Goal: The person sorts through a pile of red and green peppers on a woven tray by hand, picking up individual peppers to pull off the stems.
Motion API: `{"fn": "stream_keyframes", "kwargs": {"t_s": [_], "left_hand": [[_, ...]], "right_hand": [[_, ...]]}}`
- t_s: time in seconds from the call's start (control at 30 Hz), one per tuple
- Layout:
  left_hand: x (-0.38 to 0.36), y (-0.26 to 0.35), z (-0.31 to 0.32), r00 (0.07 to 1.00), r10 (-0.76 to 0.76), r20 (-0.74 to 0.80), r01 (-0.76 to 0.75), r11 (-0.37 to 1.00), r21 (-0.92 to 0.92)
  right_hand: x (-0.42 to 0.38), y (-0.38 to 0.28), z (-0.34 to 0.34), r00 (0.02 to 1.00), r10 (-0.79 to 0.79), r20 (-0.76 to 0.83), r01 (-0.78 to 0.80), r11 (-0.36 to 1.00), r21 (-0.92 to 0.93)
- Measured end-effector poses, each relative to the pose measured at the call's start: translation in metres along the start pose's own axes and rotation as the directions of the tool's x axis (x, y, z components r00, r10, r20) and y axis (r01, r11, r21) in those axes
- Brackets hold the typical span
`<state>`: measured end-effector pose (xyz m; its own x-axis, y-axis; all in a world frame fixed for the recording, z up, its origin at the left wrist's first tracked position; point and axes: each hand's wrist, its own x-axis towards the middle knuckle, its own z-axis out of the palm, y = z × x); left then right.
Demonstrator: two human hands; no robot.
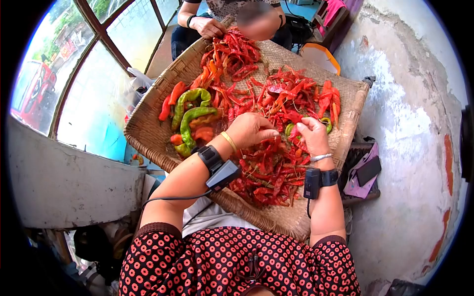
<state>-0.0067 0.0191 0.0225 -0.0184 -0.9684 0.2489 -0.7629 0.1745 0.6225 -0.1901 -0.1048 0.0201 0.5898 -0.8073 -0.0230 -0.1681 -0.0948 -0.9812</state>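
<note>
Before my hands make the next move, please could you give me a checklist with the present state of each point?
1. Left hand and right hand over the basket: ok.
2. Other person's hand apart from yours: ok, it is at the far edge.
3. Green and red peppers fully separate: not ok, a curled green pepper lies among red peppers by your right hand.
4. Left fingertips' grip: cannot tell.
5. Basket firmly supported: cannot tell.

I work in what looks like an old rm of a home: worn plaster wall (395, 138) at 3 o'clock, framed window (84, 84) at 10.
</note>
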Motion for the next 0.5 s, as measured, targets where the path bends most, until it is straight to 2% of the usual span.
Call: {"fn": "stream_keyframes", "kwargs": {"t_s": [0.07, 0.1, 0.17, 0.2, 0.3, 0.33, 0.4, 0.43, 0.5], "left_hand": [[0.002, 0.005, 0.003, 0.991, -0.124, -0.054, 0.106, 0.961, -0.255], [0.002, 0.006, 0.005, 0.991, -0.126, -0.053, 0.108, 0.961, -0.256], [0.002, 0.006, 0.011, 0.980, -0.190, -0.066, 0.136, 0.866, -0.480], [0.003, 0.003, 0.014, 0.974, -0.225, 0.000, 0.182, 0.790, -0.586], [0.003, -0.003, 0.017, 0.960, -0.278, 0.032, 0.248, 0.793, -0.556], [0.003, -0.006, 0.019, 0.960, -0.278, 0.032, 0.248, 0.793, -0.557], [0.004, -0.005, 0.016, 0.963, -0.171, -0.209, 0.059, 0.888, -0.455], [0.004, -0.002, 0.010, 0.962, -0.173, -0.210, 0.060, 0.888, -0.456], [0.005, 0.004, -0.006, 0.906, -0.401, 0.135, 0.387, 0.654, -0.650]], "right_hand": [[-0.003, 0.000, 0.011, 0.996, 0.031, 0.084, -0.032, 0.999, 0.010], [-0.006, -0.002, 0.015, 0.991, 0.032, 0.128, -0.026, 0.999, -0.048], [-0.009, 0.002, 0.024, 0.974, -0.101, 0.204, 0.136, 0.976, -0.167], [-0.012, 0.000, 0.027, 0.971, -0.094, 0.222, 0.143, 0.965, -0.220], [-0.012, 0.003, 0.029, 0.965, -0.081, 0.249, 0.135, 0.969, -0.209], [-0.011, 0.004, 0.028, 0.964, -0.045, 0.262, 0.079, 0.990, -0.118], [-0.011, -0.001, 0.025, 0.974, -0.007, 0.228, 0.030, 0.995, -0.097], [-0.010, -0.003, 0.024, 0.981, 0.032, 0.193, -0.018, 0.997, -0.072], [-0.005, 0.004, 0.020, 0.980, 0.055, 0.193, -0.040, 0.996, -0.082]]}}
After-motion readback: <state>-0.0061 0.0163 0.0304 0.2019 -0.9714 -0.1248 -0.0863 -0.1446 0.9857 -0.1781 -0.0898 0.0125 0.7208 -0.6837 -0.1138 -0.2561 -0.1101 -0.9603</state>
